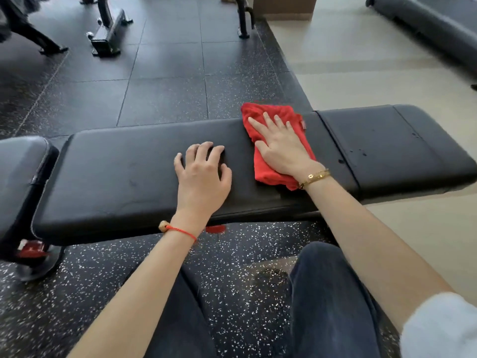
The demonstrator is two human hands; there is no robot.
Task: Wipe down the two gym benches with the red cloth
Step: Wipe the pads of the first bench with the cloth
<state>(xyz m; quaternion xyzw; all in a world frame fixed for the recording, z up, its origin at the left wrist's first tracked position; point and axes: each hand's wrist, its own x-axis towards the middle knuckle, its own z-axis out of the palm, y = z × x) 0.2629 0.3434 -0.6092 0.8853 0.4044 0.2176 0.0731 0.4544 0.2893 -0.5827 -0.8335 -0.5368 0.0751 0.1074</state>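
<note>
Where the speckled black rubber flooring (240, 257) meets pale tile (361, 73), a black padded gym bench (124, 171) runs left to right in front of a person in dark jeans (333, 306).

Item: red cloth (271, 117). Lies spread and rumpled on the long back pad of the bench, towards its right end, just left of the seam where the shorter seat pad (395, 143) begins. Its far edge reaches the far rim of the pad; its near corner lies under the wrist.

Item: right hand (281, 148). Flat on the cloth, palm down, fingers straight and slightly spread, pressing rather than gripping. Gold bracelet (315, 177) at the wrist; white sleeve (438, 326) pushed up the arm.

Item: left hand (204, 174). Rests on bare bench pad, near the cloth but apart from it. Fingers bent, tips on the vinyl, holding nothing. Red string bracelet (180, 231) with a pale bead at the wrist.

Item: second padded piece (23, 161), black, at the left edge, close to the bench's left end, with a red-marked base (31, 249) beneath it.

Item: another black padded bench (433, 21), top right, on the tile, well apart.

Item: black machine frames and feet (108, 34), far side, on the dark floor tiles.

Item: a few small dark spots on the seat pad.
</note>
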